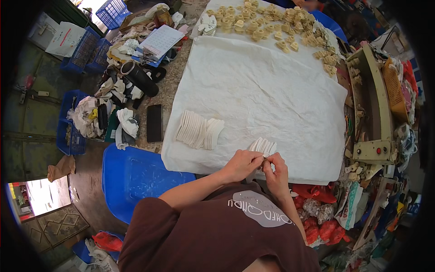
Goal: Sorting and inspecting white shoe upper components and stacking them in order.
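My left hand (244, 165) and my right hand (277, 174) meet at the near edge of the cloth, with fingers closed in a pinch. What lies between their fingertips is small and mostly hidden. Just beyond the fingertips is a small fanned bunch of white fabric pieces (263, 145); whether the fingers grip it I cannot tell. Farther left, a longer row of similar white pieces (192, 129) lies overlapped on the white cloth (272, 99), with a second short row (213, 133) against its right end.
Many yellowish cup-shaped pieces (258, 34) are spread along the table's far end. On the left lie a black phone (154, 123), a black tumbler (139, 78) and papers (161, 41). A blue bin (136, 181) stands below the table's left edge. At right is a greenish metal frame (374, 104).
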Action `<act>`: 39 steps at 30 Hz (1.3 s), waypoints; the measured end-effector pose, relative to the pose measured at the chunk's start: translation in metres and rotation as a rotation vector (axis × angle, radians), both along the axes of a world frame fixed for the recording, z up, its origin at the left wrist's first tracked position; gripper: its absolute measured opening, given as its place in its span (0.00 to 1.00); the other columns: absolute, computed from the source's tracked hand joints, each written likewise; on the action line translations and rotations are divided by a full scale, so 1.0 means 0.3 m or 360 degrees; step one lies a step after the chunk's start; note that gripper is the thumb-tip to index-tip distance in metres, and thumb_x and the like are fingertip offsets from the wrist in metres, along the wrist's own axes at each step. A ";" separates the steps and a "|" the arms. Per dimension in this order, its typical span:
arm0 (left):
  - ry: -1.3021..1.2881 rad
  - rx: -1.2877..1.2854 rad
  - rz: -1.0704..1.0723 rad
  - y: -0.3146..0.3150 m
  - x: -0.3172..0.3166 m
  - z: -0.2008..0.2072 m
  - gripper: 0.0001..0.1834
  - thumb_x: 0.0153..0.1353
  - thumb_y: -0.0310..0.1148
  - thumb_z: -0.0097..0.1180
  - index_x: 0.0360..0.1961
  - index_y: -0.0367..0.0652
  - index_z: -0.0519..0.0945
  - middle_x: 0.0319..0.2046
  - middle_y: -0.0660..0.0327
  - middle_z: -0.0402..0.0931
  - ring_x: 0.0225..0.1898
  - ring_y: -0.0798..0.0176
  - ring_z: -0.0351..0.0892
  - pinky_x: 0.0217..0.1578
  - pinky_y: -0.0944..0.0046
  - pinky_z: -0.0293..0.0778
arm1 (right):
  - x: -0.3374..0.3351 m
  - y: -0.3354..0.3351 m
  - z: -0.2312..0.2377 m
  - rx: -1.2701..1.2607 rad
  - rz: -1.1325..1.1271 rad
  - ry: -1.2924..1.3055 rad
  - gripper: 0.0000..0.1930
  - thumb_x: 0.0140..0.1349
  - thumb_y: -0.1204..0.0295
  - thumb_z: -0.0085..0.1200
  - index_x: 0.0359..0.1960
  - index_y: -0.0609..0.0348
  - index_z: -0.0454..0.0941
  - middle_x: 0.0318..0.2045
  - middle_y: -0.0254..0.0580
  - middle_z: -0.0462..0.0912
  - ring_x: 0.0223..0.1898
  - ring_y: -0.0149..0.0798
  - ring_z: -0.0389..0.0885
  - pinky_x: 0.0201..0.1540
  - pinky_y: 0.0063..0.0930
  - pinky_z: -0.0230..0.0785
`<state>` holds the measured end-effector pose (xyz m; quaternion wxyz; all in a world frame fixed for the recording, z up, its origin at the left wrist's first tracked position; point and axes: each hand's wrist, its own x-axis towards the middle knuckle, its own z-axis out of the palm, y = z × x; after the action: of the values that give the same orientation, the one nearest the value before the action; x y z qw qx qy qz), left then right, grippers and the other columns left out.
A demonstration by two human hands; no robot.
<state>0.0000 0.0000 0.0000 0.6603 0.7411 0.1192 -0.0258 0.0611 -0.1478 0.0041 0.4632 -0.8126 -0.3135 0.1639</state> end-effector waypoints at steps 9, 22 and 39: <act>0.0384 -0.0941 0.0340 -0.003 0.011 -0.034 0.15 0.59 0.30 0.44 0.16 0.38 0.72 0.15 0.71 0.66 0.20 0.80 0.60 0.19 0.73 0.58 | -0.032 0.029 0.029 0.0196 0.0108 -0.0206 0.05 0.50 0.80 0.50 0.28 0.59 0.69 0.27 0.40 0.72 0.34 0.42 0.67 0.39 0.33 0.59; 0.0302 -0.1273 0.0981 0.045 0.030 -0.068 0.12 0.60 0.31 0.41 0.32 0.34 0.75 0.26 0.57 0.77 0.27 0.65 0.77 0.30 0.66 0.74 | -0.037 -0.027 0.037 -0.0145 0.0368 -0.0696 0.09 0.42 0.80 0.53 0.25 0.54 0.67 0.27 0.33 0.74 0.31 0.39 0.68 0.40 0.36 0.49; -0.0187 -0.0002 0.0451 -0.093 0.111 -0.103 0.12 0.62 0.31 0.43 0.25 0.33 0.68 0.16 0.62 0.61 0.24 0.72 0.57 0.26 0.68 0.61 | -0.025 -0.280 -0.160 0.0038 -0.0559 0.0577 0.15 0.61 0.68 0.49 0.45 0.66 0.71 0.38 0.49 0.78 0.38 0.42 0.77 0.42 0.28 0.67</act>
<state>0.0333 -0.0279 -0.0308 0.6635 0.7167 0.1837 0.1109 0.0536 -0.2319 -0.0439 0.5428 -0.8064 -0.0812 0.2201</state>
